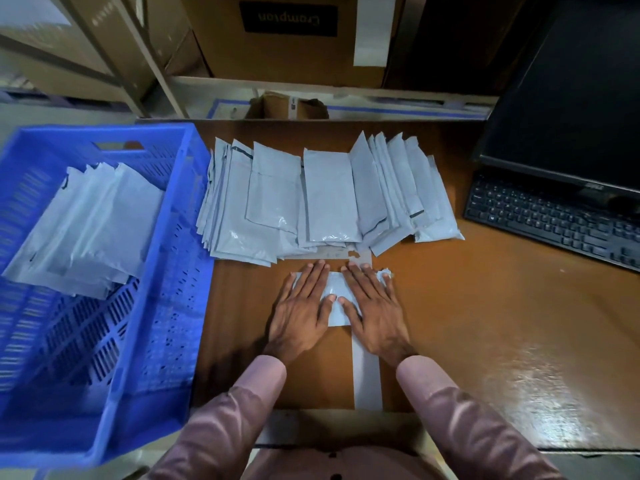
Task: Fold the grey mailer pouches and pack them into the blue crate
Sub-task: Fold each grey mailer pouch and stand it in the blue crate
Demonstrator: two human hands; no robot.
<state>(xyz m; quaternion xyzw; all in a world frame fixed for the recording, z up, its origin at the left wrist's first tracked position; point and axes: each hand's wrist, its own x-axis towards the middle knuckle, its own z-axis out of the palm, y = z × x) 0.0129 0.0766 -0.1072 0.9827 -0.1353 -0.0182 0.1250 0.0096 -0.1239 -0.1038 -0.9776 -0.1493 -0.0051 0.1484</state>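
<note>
The grey mailer pouch (334,299) lies flat on the brown desk (485,323), just before the unfolded pile (325,199). Thin, limp and probably slick, it is best pinched at an edge. The left hand (299,315) and right hand (372,311) press it down, fingers straight and slightly spread.

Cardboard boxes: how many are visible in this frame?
3, possibly more hidden. A large labelled box on the shelf straight ahead, another carton on the shelving at upper left, and a small open box just behind the desk's far edge.
</note>
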